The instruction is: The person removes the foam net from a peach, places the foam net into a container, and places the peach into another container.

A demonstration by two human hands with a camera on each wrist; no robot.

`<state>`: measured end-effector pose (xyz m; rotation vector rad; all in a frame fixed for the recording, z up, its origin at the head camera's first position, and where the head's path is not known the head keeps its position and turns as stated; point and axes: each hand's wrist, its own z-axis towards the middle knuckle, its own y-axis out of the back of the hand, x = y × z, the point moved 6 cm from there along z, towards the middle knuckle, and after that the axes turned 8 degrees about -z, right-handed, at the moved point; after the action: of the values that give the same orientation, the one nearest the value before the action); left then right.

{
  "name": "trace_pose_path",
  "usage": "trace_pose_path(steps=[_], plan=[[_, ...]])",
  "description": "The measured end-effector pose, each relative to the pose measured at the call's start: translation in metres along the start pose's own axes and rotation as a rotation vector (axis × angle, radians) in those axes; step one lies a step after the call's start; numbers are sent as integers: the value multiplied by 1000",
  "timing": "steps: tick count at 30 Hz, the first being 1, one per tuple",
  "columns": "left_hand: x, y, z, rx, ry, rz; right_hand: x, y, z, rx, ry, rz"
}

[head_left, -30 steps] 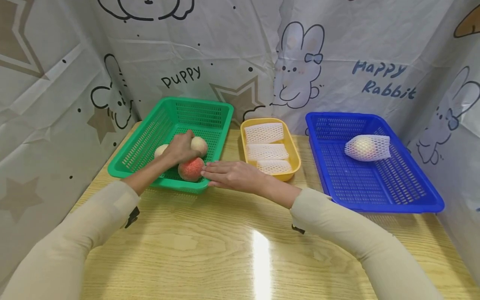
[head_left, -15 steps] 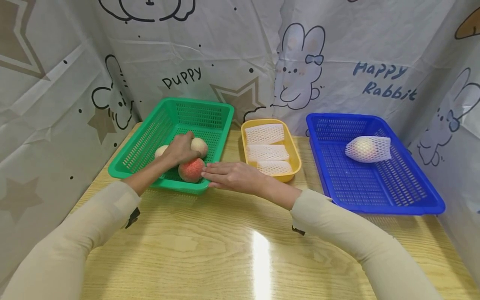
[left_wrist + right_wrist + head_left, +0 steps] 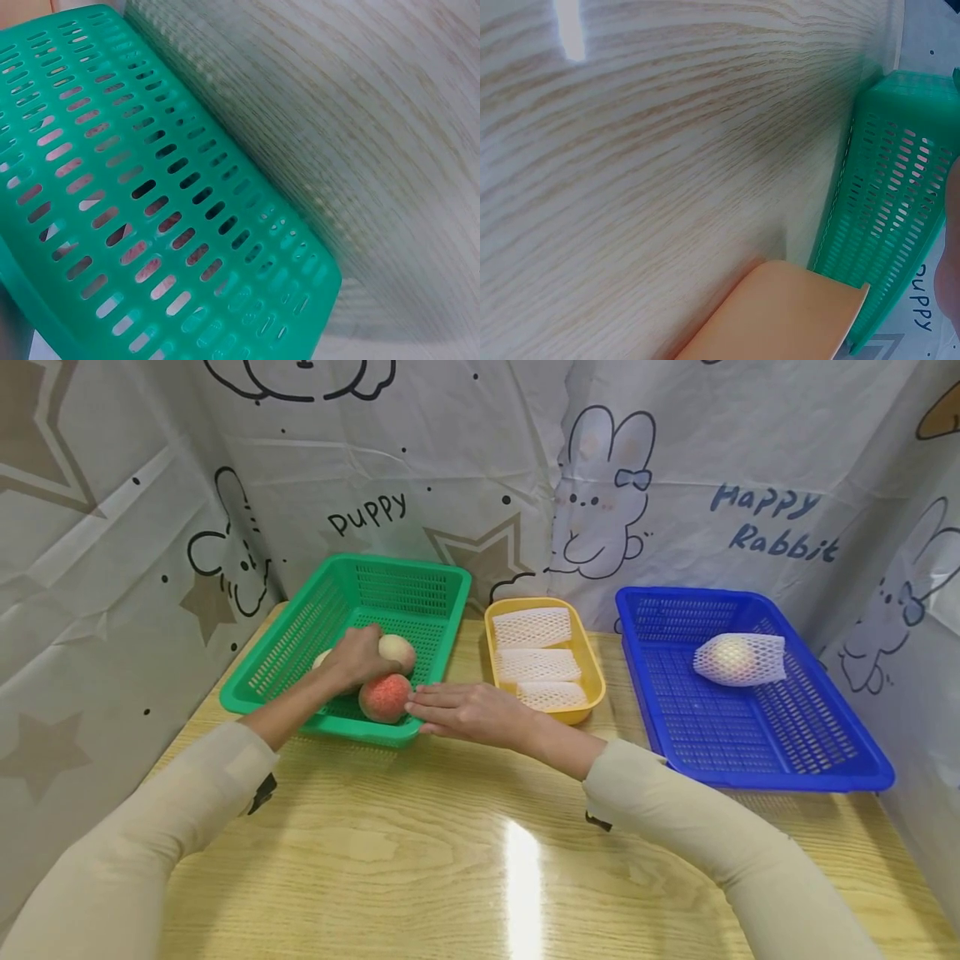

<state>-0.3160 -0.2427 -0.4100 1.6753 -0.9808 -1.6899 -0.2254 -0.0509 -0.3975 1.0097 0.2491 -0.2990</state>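
In the head view, my left hand [image 3: 356, 657] reaches into the green basket [image 3: 408, 578]. Its thumb and fingers curl round a pale peach [image 3: 397, 653] from the left. Nearer to me lies a red peach [image 3: 386, 698], just below the left thumb. Another pale peach [image 3: 320, 658] is mostly covered by the left hand and wrist. My right hand [image 3: 471, 710] lies over the basket's near right corner, fingers straight, fingertips right at the red peach. The left wrist view looks at the basket's slotted wall [image 3: 165, 180], with bits of pink fruit showing through.
Right of the green basket stands a yellow tray [image 3: 592, 681] with three white foam net sleeves [image 3: 536, 665]. Farther right, a blue basket [image 3: 697, 727] holds a netted peach [image 3: 738, 660]. A printed cloth [image 3: 480, 460] hangs behind the wooden table [image 3: 420, 852].
My left hand has shifted slightly left and covers more of the left pale peach. My right hand stays at the red peach.
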Motion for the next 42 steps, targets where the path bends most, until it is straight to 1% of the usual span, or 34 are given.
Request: trace_pose_path(steps=[4,8,16,21,28,42], plan=[[0,1,-1,2,3,-17,0,-1,-1,-8,4,-3],[0,3,-1,-7,2,-12,0,0,0,-8,2,2],[4,3,-1,-16,2,-7,1,0,1,16,0,2],[1,4,0,-32,-14,-6,1,1,2,17,-3,1],[-2,5,1,-47,-22,25,0,3,2,16,-6,5],[-6,6,1,-48,-34,24,0,2,1,0,-6,2]])
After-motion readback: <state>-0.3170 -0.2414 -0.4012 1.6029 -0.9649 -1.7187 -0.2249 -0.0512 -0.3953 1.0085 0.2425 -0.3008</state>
